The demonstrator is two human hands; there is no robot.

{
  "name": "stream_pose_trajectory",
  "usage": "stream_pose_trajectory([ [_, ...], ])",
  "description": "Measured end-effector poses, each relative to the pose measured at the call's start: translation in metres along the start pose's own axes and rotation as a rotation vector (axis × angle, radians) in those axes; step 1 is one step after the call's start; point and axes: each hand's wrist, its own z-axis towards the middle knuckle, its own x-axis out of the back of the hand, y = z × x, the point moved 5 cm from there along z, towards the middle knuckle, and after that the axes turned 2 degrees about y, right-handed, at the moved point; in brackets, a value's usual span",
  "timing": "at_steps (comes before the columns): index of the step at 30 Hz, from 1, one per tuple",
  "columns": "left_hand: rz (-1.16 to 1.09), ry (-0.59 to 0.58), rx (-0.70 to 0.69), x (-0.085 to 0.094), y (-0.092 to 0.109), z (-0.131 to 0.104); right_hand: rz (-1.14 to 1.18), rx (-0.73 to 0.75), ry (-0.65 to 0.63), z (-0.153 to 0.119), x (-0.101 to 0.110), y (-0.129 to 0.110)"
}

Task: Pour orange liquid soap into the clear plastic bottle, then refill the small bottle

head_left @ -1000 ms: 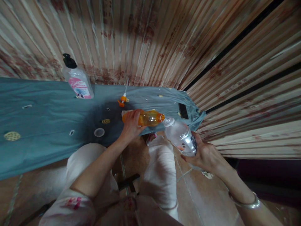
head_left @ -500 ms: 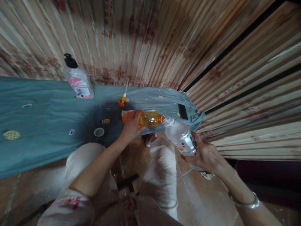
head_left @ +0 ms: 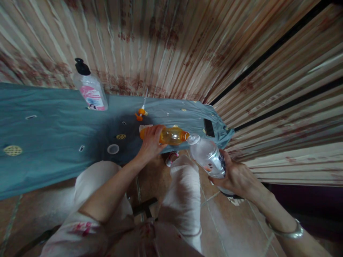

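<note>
My left hand [head_left: 153, 141] is wrapped round an orange see-through bottle [head_left: 174, 136], tipped on its side with its mouth toward the right. In my right hand [head_left: 235, 176] is a clear plastic bottle [head_left: 207, 155] with a printed label, tilted so its neck points up and left. The two bottle mouths meet or nearly meet; whether liquid passes between them I cannot make out. An orange pump top [head_left: 140, 113] with a thin dip tube lies on the cloth behind my left hand. A round whitish lid [head_left: 113, 149] lies nearer to me.
A clear bottle with a black pump and pink label [head_left: 92, 92] stands on the teal cloth [head_left: 53, 117] at the left. A dark phone [head_left: 209, 127] lies near the cloth's right end. A pleated curtain [head_left: 160, 46] hangs behind and to the right.
My right hand and the clear bottle have shifted slightly right and down. The view has moved a little. Both hands keep hold of their bottles.
</note>
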Motion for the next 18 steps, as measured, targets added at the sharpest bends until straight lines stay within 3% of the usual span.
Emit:
stream_pose_trajectory([
  [18, -0.003, -0.033, 0.031, -0.0026, -0.0031, -0.0007, -0.027, 0.028, 0.015, 0.0036, 0.0092, -0.0017],
])
